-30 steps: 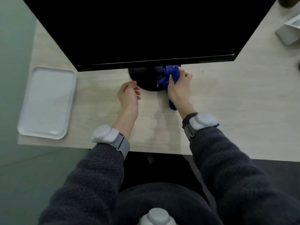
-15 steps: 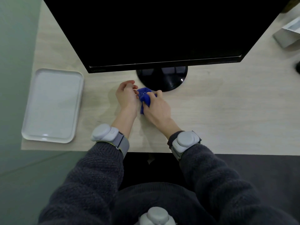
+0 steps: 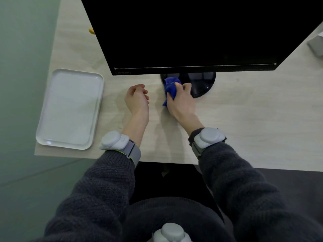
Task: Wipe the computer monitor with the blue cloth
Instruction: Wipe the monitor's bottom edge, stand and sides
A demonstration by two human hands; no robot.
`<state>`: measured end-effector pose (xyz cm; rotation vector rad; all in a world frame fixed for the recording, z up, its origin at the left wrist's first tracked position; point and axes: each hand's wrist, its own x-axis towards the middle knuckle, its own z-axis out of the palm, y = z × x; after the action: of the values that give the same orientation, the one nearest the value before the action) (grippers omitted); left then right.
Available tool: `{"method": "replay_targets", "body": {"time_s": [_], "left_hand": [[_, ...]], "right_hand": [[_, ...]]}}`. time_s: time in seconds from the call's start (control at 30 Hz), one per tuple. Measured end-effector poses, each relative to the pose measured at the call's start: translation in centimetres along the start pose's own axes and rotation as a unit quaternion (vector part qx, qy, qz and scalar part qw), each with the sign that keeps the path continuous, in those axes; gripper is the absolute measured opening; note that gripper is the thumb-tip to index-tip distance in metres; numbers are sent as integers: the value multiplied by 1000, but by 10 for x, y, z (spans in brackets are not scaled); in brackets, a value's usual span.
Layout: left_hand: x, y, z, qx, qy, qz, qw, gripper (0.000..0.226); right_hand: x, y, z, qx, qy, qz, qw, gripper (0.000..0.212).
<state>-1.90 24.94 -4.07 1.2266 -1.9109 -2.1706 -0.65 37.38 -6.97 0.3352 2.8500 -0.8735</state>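
Observation:
A black computer monitor [image 3: 192,32] with a dark screen stands on a light wooden desk [image 3: 253,128] on a round black base [image 3: 202,84]. My right hand [image 3: 181,100] grips a bunched blue cloth [image 3: 170,87] and presses it on the left part of the base, just below the screen's bottom edge. My left hand [image 3: 137,99] rests on the desk to the left of the cloth, fingers loosely curled and holding nothing.
A white rectangular tray [image 3: 70,109] lies at the desk's left front corner. A grey object [image 3: 316,46] sits at the far right edge, and a small yellow thing [image 3: 91,30] shows left of the monitor. Green wall or floor lies beyond the desk's left edge.
My right hand swung the cloth from the base's right side to the desk beside my left hand, then back up onto the base's left part. My left hand stayed put.

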Motion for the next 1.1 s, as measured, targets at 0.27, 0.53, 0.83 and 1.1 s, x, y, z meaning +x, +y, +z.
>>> {"method": "replay_targets", "body": {"time_s": [0.27,0.53,0.83,1.1], "left_hand": [[12,9,-16,-17,51,22,998,21],[31,20,-45,-42,134,19,990,13],[43,26,-67,-54,160,21,985,14],[50,29,-81,-61,172,13,983,15]], "right_hand": [[0,-44,9,179,-143,31,973,21],[4,-49,-3,294,-204,68,931,34],[-21,-57,35,-5,-164,-88,983,70],[-6,-82,39,106,-140,-102,979,65]]}}
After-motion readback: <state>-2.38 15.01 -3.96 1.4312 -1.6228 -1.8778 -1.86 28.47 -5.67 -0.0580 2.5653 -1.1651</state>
